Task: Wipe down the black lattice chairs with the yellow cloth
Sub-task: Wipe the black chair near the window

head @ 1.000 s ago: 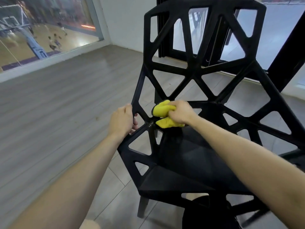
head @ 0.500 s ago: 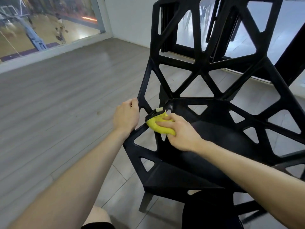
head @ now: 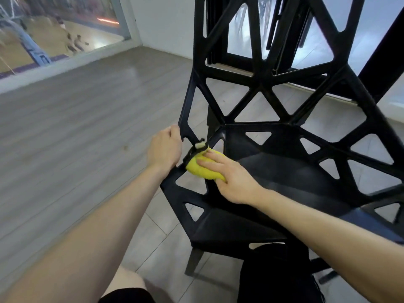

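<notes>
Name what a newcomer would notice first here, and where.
The yellow cloth stands out, pressed under the right hand against the left edge of the black lattice chair, mid-frame. The left hand grips the chair's frame beside it. Top left, a window overlooks a basketball court.

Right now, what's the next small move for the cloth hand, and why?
Probably slide the yellow cloth forward along the seat's left strut. The right hand presses it there near the back corner, the left hand grips the edge of the black lattice chair beside it, steadying the frame, and the struts nearer the camera lie ahead.
</notes>
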Action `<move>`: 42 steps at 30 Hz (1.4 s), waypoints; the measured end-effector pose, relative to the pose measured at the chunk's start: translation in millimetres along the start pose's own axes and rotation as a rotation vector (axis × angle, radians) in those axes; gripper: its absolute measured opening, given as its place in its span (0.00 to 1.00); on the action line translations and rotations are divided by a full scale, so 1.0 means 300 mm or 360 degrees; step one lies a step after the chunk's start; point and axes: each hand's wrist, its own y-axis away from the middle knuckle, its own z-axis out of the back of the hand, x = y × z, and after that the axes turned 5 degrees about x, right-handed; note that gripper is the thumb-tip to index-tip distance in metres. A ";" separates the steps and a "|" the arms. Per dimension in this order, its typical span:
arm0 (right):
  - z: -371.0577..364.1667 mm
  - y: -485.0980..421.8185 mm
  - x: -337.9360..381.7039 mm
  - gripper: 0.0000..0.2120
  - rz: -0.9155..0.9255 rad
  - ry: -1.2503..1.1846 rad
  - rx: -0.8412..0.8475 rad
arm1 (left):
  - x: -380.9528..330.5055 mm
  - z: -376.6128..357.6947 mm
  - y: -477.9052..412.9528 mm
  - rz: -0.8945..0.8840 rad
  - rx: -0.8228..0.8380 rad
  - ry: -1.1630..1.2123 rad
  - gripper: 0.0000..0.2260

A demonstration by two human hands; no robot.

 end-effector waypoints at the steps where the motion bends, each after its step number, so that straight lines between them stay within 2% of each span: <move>1: 0.017 0.034 -0.006 0.37 0.0089 -0.0016 0.0097 | 0.001 0.000 0.000 0.0007 0.0011 0.0003 0.26; 2: 0.063 0.030 -0.044 0.37 0.0064 -0.0019 0.0114 | 0.001 -0.001 0.001 0.0016 0.0019 -0.0004 0.26; 5: 0.159 -0.094 -0.117 0.33 -0.0421 0.0028 -0.0072 | -0.011 -0.001 0.010 0.0004 -0.0005 -0.0021 0.22; 6: 0.141 -0.116 -0.110 0.32 -0.0504 0.0042 -0.0150 | -0.008 -0.002 0.009 0.0008 -0.0027 -0.0005 0.22; 7: 0.109 -0.101 -0.083 0.32 -0.0486 0.0052 -0.0152 | -0.006 -0.002 0.006 0.0016 -0.0045 0.0019 0.22; 10: 0.049 0.105 -0.005 0.37 -0.0055 -0.0080 0.0098 | 0.009 -0.009 -0.005 0.0067 -0.0044 0.0064 0.24; 12: 0.105 0.163 -0.051 0.40 -0.0023 -0.0109 0.0215 | 0.009 -0.007 -0.002 0.0081 -0.0066 0.0083 0.25; 15: 0.171 -0.007 -0.192 0.32 -0.0473 0.0145 -0.0154 | 0.003 -0.005 0.001 0.0087 -0.0074 0.0080 0.26; 17: 0.125 -0.136 -0.172 0.30 -0.0680 0.0131 -0.0333 | 0.004 -0.006 0.000 0.0076 -0.0095 0.0093 0.26; 18: 0.086 -0.160 -0.125 0.31 -0.0642 0.0130 -0.0358 | 0.004 -0.006 0.000 0.0067 -0.0093 0.0091 0.26; 20: 0.015 -0.090 -0.017 0.33 -0.0345 0.0095 -0.0281 | 0.010 -0.008 -0.010 0.0059 -0.0069 0.0081 0.25; 22: 0.000 0.050 -0.006 0.36 -0.0011 0.0063 -0.0068 | 0.021 -0.013 -0.012 0.0042 -0.0066 0.0082 0.26; 23: 0.033 0.089 -0.031 0.38 0.0024 0.0075 0.0048 | 0.022 -0.013 -0.011 0.0042 -0.0076 0.0083 0.27; 25: 0.115 0.057 -0.159 0.39 -0.0100 0.0225 -0.0009 | 0.027 -0.017 -0.016 0.0047 -0.0084 0.0095 0.28; 27: 0.190 -0.064 -0.257 0.37 -0.0469 0.0347 -0.0188 | 0.025 -0.019 -0.019 0.0037 -0.0081 0.0098 0.28; 29: 0.203 -0.181 -0.284 0.36 -0.0685 0.0330 -0.0334 | 0.027 -0.017 -0.018 0.0018 -0.0104 0.0104 0.28; 31: 0.153 -0.208 -0.229 0.34 -0.0631 0.0292 -0.0343 | 0.025 -0.014 -0.021 0.0001 -0.0130 0.0092 0.27; 35: 0.016 0.097 -0.033 0.38 -0.0030 0.0096 -0.0073 | 0.017 -0.009 -0.016 -0.0019 -0.0201 -0.0019 0.22; 36: 0.018 0.166 -0.013 0.39 0.0041 0.0031 0.0026 | 0.016 -0.009 -0.017 -0.0016 -0.0220 -0.0045 0.21; 38: 0.061 0.178 -0.043 0.39 0.0041 0.0050 0.0074 | 0.008 -0.007 -0.012 -0.0010 -0.0249 -0.0062 0.19; 42: 0.063 -0.052 -0.050 0.32 -0.0340 0.0139 -0.0168 | 0.012 0.011 0.007 -0.0020 -0.0233 -0.0001 0.17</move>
